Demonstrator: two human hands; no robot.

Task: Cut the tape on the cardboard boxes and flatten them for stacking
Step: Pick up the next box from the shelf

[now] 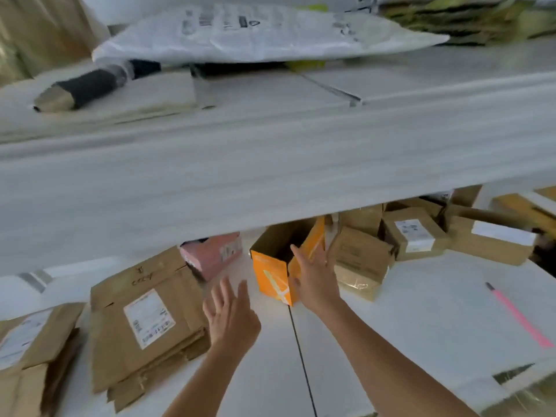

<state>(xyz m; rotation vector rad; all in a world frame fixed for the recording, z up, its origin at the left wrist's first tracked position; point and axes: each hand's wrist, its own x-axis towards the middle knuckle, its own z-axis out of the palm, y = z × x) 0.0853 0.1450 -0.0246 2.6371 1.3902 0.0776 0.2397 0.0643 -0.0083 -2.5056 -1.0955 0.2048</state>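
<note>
An open orange box (270, 273) stands on the white table (421, 311), partly under a white shelf. My right hand (316, 278) lies with straight fingers against the box's right side and top edge. My left hand (230, 314) hovers open just left of the box, fingers spread, touching nothing. A stack of flattened brown cardboard boxes (147, 320) with a white label lies to the left. Several taped brown boxes (415, 233) sit behind and right of the orange one. A pink cutter (517, 316) lies on the table at the right.
The white shelf (270, 176) overhangs the back of the table and hides what is behind. On it lie a white plastic mailer (255, 34) and a black-wrapped item (87, 88). A pink box (213, 254) sits behind the flattened stack. More flattened cardboard (27, 350) lies far left.
</note>
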